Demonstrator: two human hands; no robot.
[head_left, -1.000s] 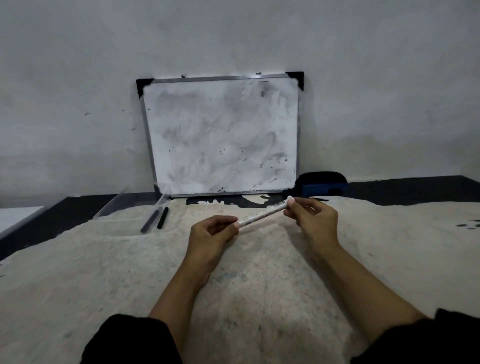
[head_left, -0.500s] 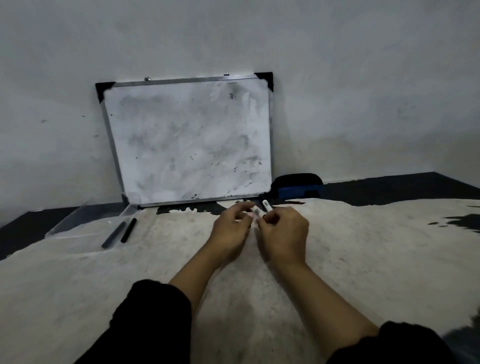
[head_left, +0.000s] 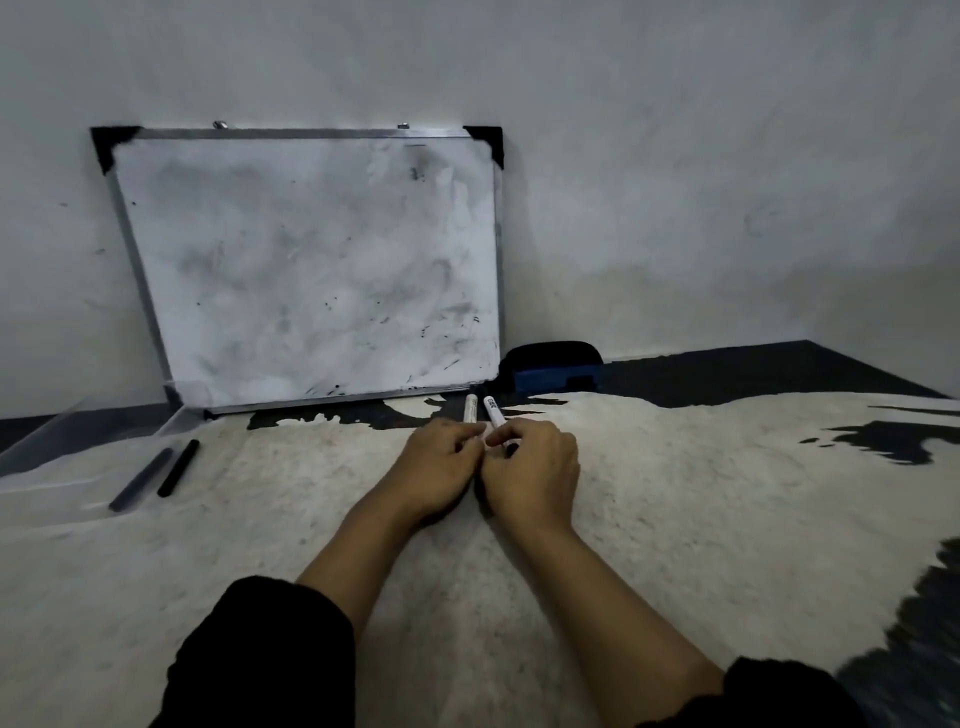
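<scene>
Your left hand (head_left: 436, 467) is curling its fingers around the lower end of a white marker barrel (head_left: 470, 408), which is standing nearly upright out of your fist. Your right hand (head_left: 535, 473) is pinching a second white barrel (head_left: 492, 411) the same way, and that one is tilting slightly left at its top. The two hands are pressing knuckle to knuckle, so the barrels are sitting just beside each other. With your fingers covering their lower ends, it may be two markers or two halves of one; I cannot tell which. Both hands are hovering low over a pale hide rug (head_left: 675, 493) with black patches.

Just beyond the barrels, a smudged whiteboard (head_left: 311, 270) is leaning against the grey wall (head_left: 675, 182), its bottom edge resting at the rug's far border. A black and blue eraser (head_left: 550, 366) is lying right beside the board's lower right corner. Well off to your left, two black pens (head_left: 179, 467) are lying side by side on the rug, next to a clear plastic tray (head_left: 62, 441). Your black sleeves (head_left: 270, 654) are framing the bottom of the view.
</scene>
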